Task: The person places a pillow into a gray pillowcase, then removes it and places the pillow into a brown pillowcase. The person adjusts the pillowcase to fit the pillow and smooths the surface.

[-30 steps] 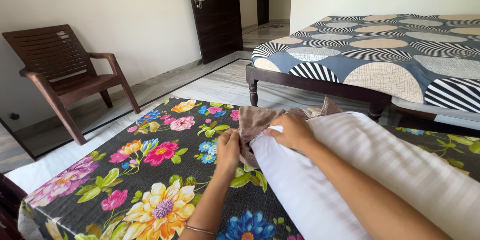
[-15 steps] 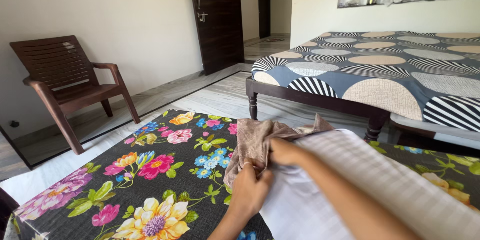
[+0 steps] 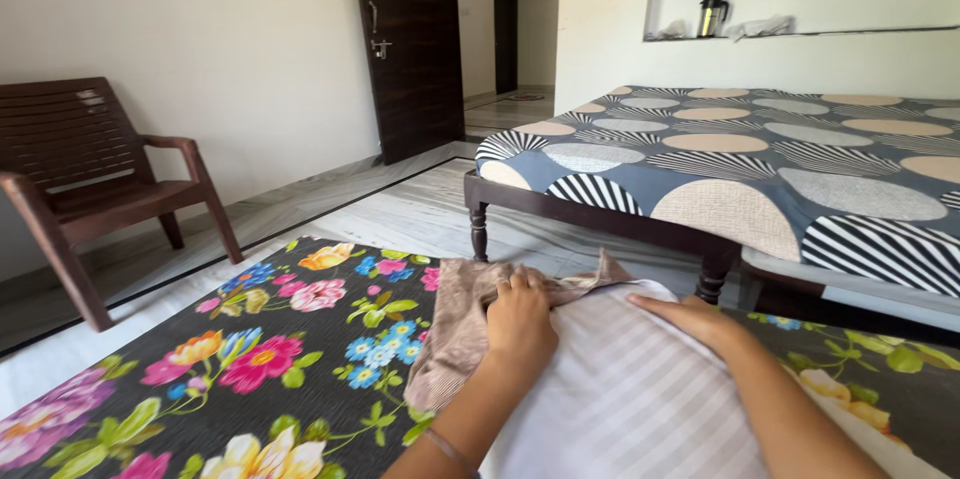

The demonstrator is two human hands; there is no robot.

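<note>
Floral bedding, a black sheet (image 3: pixel 200 379) printed with bright flowers, covered the near surface in the head view, and pale tiled floor ran beyond it to a dark wooden door (image 3: pixel 410 39). A brown slatted chair (image 3: pixel 90 189) stood against the left wall. Across the gap, a second bed (image 3: pixel 760 169) wore a blue cover patterned with striped and beige circles, and a metal flask (image 3: pixel 712 15) sat on a wall shelf above it.

On the floral sheet lay a white striped pillow (image 3: pixel 630 399), its far end tucked into a beige pillowcase (image 3: pixel 455 329) that was bunched around the pillow's top. The left hand (image 3: pixel 520 319) pressed down on the pillowcase where it met the pillow, fingers curled over the fabric; whether it pinched the cloth or only pushed on it could not be told. The right hand (image 3: pixel 690 317) lay flat and relaxed on the pillow's upper right edge, fingers extended toward the pillowcase, holding nothing.
</note>
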